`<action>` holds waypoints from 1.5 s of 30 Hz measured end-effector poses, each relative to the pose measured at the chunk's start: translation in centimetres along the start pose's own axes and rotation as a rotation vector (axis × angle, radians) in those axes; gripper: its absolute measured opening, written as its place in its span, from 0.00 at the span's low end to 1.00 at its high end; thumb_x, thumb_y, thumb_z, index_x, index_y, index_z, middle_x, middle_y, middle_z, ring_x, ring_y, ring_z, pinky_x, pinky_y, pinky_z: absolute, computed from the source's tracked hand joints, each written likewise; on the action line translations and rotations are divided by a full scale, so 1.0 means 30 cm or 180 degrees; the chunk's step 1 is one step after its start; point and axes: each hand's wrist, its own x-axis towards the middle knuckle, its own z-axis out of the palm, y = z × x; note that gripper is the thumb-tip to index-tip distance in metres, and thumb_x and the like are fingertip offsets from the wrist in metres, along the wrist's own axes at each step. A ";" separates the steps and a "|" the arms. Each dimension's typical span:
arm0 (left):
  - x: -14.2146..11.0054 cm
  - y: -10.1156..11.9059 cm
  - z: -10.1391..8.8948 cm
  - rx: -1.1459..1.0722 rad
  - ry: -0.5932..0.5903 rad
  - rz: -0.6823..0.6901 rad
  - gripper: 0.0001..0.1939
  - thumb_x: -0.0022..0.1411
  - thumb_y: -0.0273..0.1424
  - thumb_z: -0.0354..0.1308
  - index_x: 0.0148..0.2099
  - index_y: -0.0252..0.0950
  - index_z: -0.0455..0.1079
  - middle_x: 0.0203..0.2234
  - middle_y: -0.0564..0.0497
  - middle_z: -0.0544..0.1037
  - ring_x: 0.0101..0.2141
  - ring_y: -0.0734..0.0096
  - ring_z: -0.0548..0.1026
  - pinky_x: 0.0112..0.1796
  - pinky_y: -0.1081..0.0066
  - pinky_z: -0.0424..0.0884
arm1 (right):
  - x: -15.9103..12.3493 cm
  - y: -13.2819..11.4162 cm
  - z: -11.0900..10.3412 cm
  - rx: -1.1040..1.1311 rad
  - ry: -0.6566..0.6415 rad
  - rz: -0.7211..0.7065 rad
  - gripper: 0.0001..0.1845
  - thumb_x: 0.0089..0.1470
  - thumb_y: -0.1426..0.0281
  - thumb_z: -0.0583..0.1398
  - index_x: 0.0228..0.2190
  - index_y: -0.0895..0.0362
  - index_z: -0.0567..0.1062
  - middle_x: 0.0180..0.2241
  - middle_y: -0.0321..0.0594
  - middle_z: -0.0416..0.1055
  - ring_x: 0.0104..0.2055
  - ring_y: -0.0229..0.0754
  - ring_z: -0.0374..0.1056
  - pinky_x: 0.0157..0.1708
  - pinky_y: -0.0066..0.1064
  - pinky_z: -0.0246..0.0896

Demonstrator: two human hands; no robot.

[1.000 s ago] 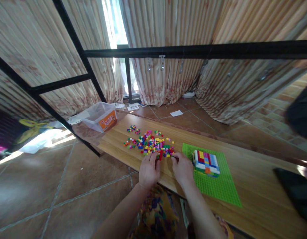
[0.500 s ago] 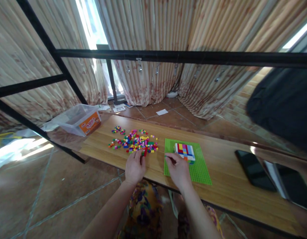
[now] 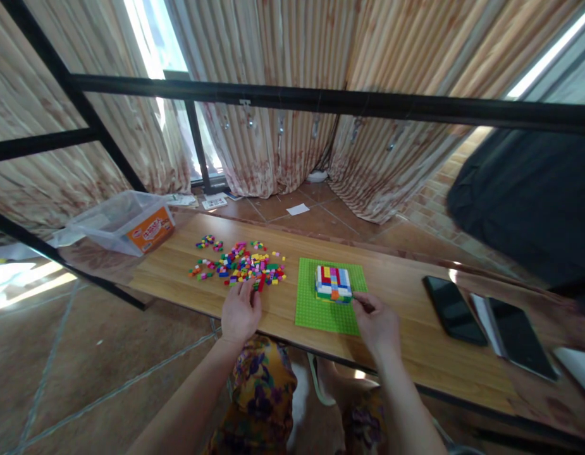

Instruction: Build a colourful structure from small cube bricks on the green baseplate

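My left hand [image 3: 241, 309] is at the near edge of a heap of loose toy bricks [image 3: 245, 260], thumb and fingers closed on a red brick [image 3: 261, 282]. A low block built of toy bricks [image 3: 332, 282], mostly white with red, yellow and blue on top, sits on a green baseplate [image 3: 308, 315]. By that block's near right corner is my right hand [image 3: 377, 321], its thumb and forefinger pinched together. Whatever lies between those fingertips is too small to make out.
A clear plastic tub [image 3: 124, 221] with an orange label stands beyond the wooden board's [image 3: 391, 284] left end. On the right lie a black phone [image 3: 453, 309] and another dark flat device [image 3: 522, 338]. A black metal bar [image 3: 292, 96] crosses in front of the curtains.
My right hand has moved from the block's near left side to its near right corner. My left hand stays by the heap. The whole view has shifted somewhat.
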 end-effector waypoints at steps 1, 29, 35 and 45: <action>0.000 0.001 0.000 -0.0006 -0.0001 -0.0003 0.15 0.63 0.30 0.50 0.52 0.37 0.66 0.40 0.45 0.74 0.45 0.59 0.72 0.45 0.63 0.70 | -0.001 -0.006 0.008 0.0011 -0.0022 -0.0026 0.18 0.49 0.60 0.56 0.35 0.57 0.79 0.33 0.45 0.78 0.33 0.46 0.73 0.37 0.37 0.65; -0.001 0.003 0.003 -0.0068 0.0027 -0.0044 0.15 0.62 0.29 0.51 0.51 0.37 0.67 0.40 0.45 0.75 0.42 0.60 0.73 0.45 0.64 0.70 | -0.006 -0.062 0.038 -0.0089 -0.0066 -0.0087 0.18 0.51 0.58 0.56 0.33 0.57 0.80 0.35 0.45 0.79 0.35 0.48 0.73 0.38 0.37 0.63; -0.003 0.001 0.008 -0.0085 0.0089 0.0006 0.15 0.62 0.28 0.51 0.51 0.36 0.67 0.41 0.45 0.75 0.43 0.61 0.73 0.44 0.64 0.71 | 0.007 -0.048 0.023 0.0098 0.0109 0.0329 0.22 0.49 0.54 0.58 0.35 0.58 0.78 0.33 0.46 0.77 0.33 0.46 0.71 0.35 0.36 0.62; -0.003 0.005 0.004 -0.0054 0.0070 -0.0025 0.15 0.62 0.28 0.52 0.51 0.37 0.68 0.41 0.45 0.75 0.43 0.60 0.73 0.45 0.64 0.70 | 0.029 0.000 0.096 0.0022 0.0287 0.0197 0.35 0.49 0.52 0.57 0.51 0.63 0.70 0.48 0.55 0.71 0.47 0.51 0.67 0.47 0.42 0.59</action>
